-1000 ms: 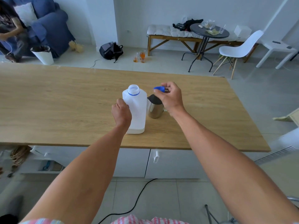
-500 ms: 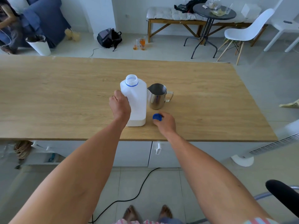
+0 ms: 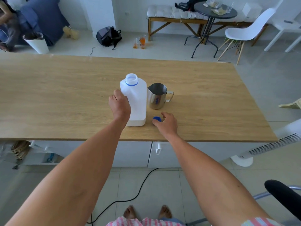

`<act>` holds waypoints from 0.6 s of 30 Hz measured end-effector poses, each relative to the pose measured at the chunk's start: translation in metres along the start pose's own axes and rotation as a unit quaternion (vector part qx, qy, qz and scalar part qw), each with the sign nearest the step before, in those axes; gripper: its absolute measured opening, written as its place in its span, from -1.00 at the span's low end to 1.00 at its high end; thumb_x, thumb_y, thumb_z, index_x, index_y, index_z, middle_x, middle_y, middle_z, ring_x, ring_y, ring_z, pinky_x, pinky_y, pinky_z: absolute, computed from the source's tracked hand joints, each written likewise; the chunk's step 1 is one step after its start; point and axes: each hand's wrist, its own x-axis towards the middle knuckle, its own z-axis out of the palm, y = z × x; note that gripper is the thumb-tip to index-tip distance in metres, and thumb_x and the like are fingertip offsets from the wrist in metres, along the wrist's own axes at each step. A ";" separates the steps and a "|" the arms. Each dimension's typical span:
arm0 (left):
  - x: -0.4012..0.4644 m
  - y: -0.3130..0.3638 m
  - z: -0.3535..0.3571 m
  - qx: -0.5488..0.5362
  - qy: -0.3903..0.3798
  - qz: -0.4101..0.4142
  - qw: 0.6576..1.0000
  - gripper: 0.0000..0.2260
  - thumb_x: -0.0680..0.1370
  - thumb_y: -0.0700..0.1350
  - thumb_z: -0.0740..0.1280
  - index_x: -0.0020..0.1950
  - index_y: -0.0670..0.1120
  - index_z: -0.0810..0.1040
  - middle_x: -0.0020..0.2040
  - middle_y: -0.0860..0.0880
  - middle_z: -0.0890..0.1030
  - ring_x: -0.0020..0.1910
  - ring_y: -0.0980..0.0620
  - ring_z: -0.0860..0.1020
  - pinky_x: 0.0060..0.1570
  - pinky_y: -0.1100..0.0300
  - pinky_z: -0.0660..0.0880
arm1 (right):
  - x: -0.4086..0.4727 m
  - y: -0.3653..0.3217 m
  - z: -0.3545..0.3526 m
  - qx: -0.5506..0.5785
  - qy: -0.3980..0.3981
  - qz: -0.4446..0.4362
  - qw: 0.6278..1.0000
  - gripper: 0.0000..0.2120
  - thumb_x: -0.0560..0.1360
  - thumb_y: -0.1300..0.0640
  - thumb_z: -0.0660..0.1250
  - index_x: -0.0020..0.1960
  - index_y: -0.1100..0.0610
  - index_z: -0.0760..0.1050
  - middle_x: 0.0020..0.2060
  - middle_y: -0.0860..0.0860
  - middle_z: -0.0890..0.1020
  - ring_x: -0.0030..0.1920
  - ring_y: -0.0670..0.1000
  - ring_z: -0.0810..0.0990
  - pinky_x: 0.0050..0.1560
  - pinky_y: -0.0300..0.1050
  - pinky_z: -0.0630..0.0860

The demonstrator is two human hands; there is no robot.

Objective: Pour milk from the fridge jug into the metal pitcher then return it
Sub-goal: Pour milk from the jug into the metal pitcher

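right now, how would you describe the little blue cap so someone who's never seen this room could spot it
Start at the long light wooden table and find the tall white plastic milk jug standing open near its front edge. Just right of the jug's base, in front of the shiny metal pitcher, lies the small round blue plastic cap, at the right hand's fingers. It is the only blue loose piece on the tabletop.

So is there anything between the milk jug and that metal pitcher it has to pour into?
Nothing visible. The milk jug stands uncapped right beside the metal pitcher, whose mouth is uncovered. The blue cap lies nearer, off the path.
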 end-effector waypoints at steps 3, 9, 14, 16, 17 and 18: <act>0.000 0.001 -0.001 0.006 -0.004 -0.004 1.000 -0.74 0.57 -0.09 0.06 -0.33 -0.05 0.17 -0.31 -0.14 0.31 -0.38 -0.01 0.23 -0.53 0.25 0.22 | -0.002 0.000 -0.013 0.000 0.010 -0.014 1.000 -0.45 0.56 -0.05 0.34 0.49 0.14 0.42 0.38 0.05 0.48 0.41 0.08 0.43 0.39 0.05 0.42; 0.000 0.002 -0.002 0.004 -0.007 -0.028 1.000 -0.75 0.50 0.00 0.07 -0.34 -0.07 0.18 -0.30 -0.11 0.32 -0.37 -0.03 0.25 -0.38 0.11 0.25 | 0.002 0.011 -0.036 -0.058 0.009 -0.040 0.997 -0.40 0.60 -0.04 0.31 0.56 0.18 0.30 0.49 0.07 0.39 0.49 0.11 0.36 0.45 0.03 0.34; 0.001 0.002 0.000 -0.008 -0.008 -0.033 0.999 -0.71 0.54 -0.02 0.10 -0.36 -0.05 0.16 -0.42 0.00 0.29 -0.41 -0.01 0.25 -0.38 0.13 0.23 | 0.027 -0.011 -0.053 -0.039 0.043 -0.060 0.997 -0.56 0.60 -0.01 0.28 0.42 0.15 0.40 0.38 0.08 0.46 0.38 0.13 0.43 0.35 0.04 0.41; 0.003 0.003 0.001 -0.017 -0.003 -0.033 0.999 -0.70 0.56 -0.05 0.10 -0.36 -0.05 0.15 -0.46 0.03 0.26 -0.44 0.00 0.23 -0.39 0.15 0.22 | 0.044 -0.025 -0.061 -0.022 0.056 -0.068 0.996 -0.57 0.58 0.00 0.26 0.39 0.16 0.41 0.36 0.09 0.47 0.36 0.13 0.44 0.31 0.04 0.41; 0.004 0.003 0.002 -0.018 -0.001 -0.037 0.999 -0.70 0.57 -0.05 0.10 -0.35 -0.05 0.15 -0.45 0.03 0.26 -0.46 0.02 0.23 -0.40 0.16 0.22 | 0.051 -0.031 -0.064 -0.020 0.056 -0.071 0.996 -0.54 0.59 0.01 0.25 0.43 0.17 0.39 0.38 0.10 0.45 0.38 0.13 0.42 0.32 0.03 0.40; 0.003 0.004 0.001 -0.017 -0.001 -0.041 0.999 -0.70 0.59 -0.06 0.10 -0.33 -0.05 0.15 -0.45 0.03 0.26 -0.48 0.03 0.23 -0.40 0.18 0.23 | 0.057 -0.037 -0.068 -0.021 0.054 -0.071 0.996 -0.51 0.60 0.01 0.24 0.47 0.19 0.36 0.42 0.11 0.42 0.40 0.13 0.41 0.34 0.03 0.39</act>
